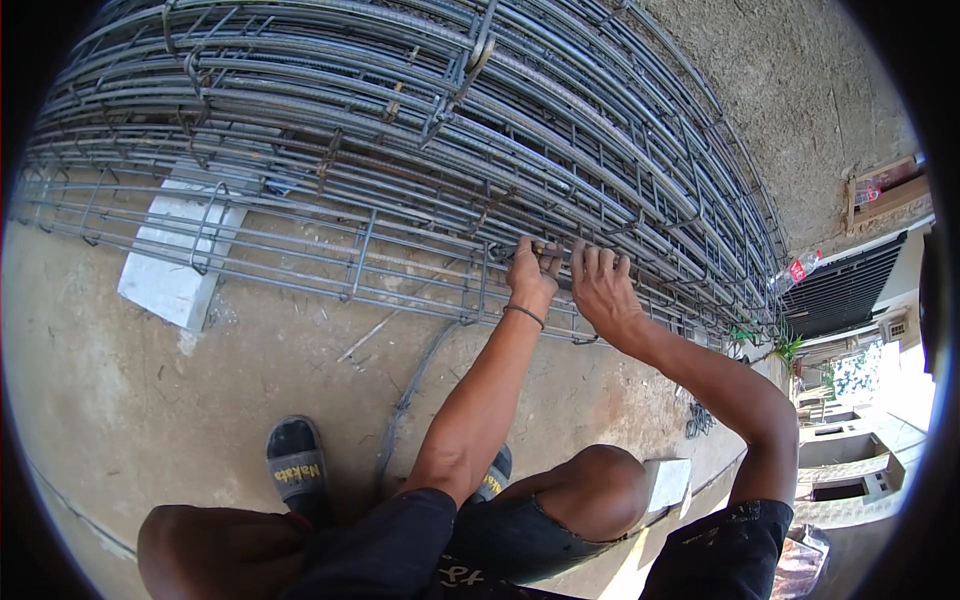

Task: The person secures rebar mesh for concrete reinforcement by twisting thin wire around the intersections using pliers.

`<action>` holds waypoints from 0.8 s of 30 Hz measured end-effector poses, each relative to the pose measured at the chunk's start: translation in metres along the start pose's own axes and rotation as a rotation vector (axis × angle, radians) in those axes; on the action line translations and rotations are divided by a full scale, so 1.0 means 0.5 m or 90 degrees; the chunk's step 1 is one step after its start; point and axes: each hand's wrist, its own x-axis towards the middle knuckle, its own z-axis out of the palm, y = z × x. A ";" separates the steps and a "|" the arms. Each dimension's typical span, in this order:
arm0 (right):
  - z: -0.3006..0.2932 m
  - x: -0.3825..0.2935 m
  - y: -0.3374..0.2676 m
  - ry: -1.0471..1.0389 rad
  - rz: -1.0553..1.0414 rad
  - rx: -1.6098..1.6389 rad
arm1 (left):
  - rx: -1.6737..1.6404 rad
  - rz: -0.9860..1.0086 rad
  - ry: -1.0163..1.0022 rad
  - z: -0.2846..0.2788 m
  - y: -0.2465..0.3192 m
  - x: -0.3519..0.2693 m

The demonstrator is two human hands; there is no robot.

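My left hand, with a dark band at the wrist, is closed around dark metal pincers. Their jaws point left, against a corner of the nearest rebar cage, beside one of its stirrups. The handles run right toward my right hand. Its fingers curl down over the handle ends, knuckles up; the inside of its grip is hidden. This slim cage lies lengthwise before me, raised on a pale block at the left. Beyond it rises a dense pile of rebar cages.
Behind the pile is a rough wall. A plastic bottle sits at the pile's right end. Wire crosses the concrete floor near my sandal. Another white block is by my right knee; coiled wire lies beyond.
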 end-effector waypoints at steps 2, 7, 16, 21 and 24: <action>0.028 -0.003 -0.001 0.038 -0.005 -0.082 | 0.002 -0.015 0.057 0.016 -0.012 -0.002; 0.066 0.047 0.039 -0.198 0.024 0.312 | 0.041 -0.003 0.045 0.020 -0.006 -0.021; 0.030 0.046 0.107 -0.537 0.169 0.825 | 0.039 -0.004 -0.033 -0.014 -0.023 -0.043; 0.023 0.013 0.001 -0.045 -0.006 0.111 | 0.004 -0.007 0.146 0.033 0.017 0.000; 0.068 0.006 0.018 -0.167 0.050 0.276 | 0.121 0.027 0.147 0.047 -0.009 -0.038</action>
